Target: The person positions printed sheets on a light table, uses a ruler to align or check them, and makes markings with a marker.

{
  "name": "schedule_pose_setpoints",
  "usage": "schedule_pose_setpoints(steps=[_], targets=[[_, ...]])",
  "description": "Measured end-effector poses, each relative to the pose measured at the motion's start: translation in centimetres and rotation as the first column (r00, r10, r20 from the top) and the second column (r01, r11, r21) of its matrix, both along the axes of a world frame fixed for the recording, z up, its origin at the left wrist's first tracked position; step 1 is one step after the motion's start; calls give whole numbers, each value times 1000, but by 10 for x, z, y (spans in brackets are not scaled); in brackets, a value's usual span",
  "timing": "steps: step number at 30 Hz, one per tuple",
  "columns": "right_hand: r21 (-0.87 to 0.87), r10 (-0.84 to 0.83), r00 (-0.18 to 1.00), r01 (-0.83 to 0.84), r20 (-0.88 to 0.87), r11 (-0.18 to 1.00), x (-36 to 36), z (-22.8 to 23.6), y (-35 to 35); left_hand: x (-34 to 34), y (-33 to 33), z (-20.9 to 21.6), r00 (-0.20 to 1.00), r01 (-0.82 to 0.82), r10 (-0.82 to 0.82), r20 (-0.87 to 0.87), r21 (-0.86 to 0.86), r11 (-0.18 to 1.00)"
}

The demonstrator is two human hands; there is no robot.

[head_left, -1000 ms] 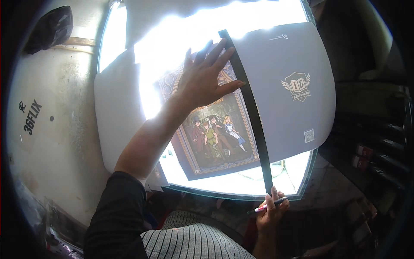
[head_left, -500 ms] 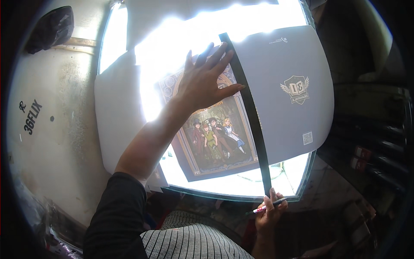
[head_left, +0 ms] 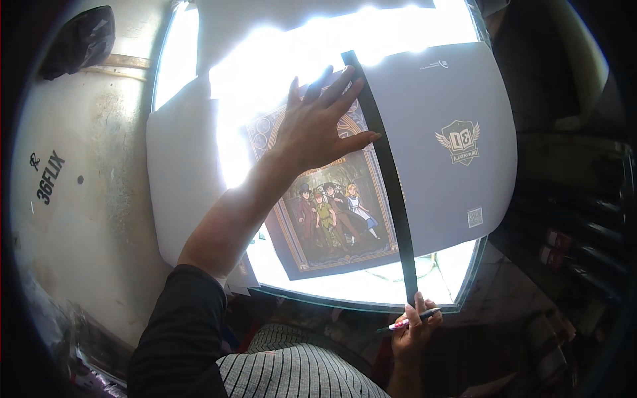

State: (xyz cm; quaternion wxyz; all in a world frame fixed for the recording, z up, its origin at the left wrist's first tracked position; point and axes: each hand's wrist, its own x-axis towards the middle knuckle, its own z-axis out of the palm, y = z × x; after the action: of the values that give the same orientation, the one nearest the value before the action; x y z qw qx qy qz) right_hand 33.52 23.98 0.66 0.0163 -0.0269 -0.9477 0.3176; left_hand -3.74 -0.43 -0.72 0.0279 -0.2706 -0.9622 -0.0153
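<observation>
A printed cover sheet lies across a glowing light table, showing an illustrated panel with several characters and a plain grey-lilac panel with a crest. A long black flat strip, like a ruler, runs over it between the two panels. My left hand rests flat with fingers spread on the illustrated panel, its thumb and a fingertip against the strip's upper part. Beyond the table's near edge, my right hand grips a pen crosswise and touches the strip's lower end with its fingers.
A pale sheet spreads over the left of the light table. Farther left is a worn whitish surface with a dark bag-like object at its far end. Dark clutter stands to the right. The glass edge borders the near side.
The sheet's right side and the strip's upper end appear very slightly farther right in the picture. Both hands keep the same hold.
</observation>
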Motion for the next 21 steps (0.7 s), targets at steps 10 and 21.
schedule_pose_setpoints(steps=[10,21], targets=[[3,-15,1000,15,-9,1000,-2,4,8,-4,9,0,994,6,-30,110,211,977],[-66,3,1000,-3,1,998,-8,5,11,-5,8,-2,992,40,-67,110,238,970]])
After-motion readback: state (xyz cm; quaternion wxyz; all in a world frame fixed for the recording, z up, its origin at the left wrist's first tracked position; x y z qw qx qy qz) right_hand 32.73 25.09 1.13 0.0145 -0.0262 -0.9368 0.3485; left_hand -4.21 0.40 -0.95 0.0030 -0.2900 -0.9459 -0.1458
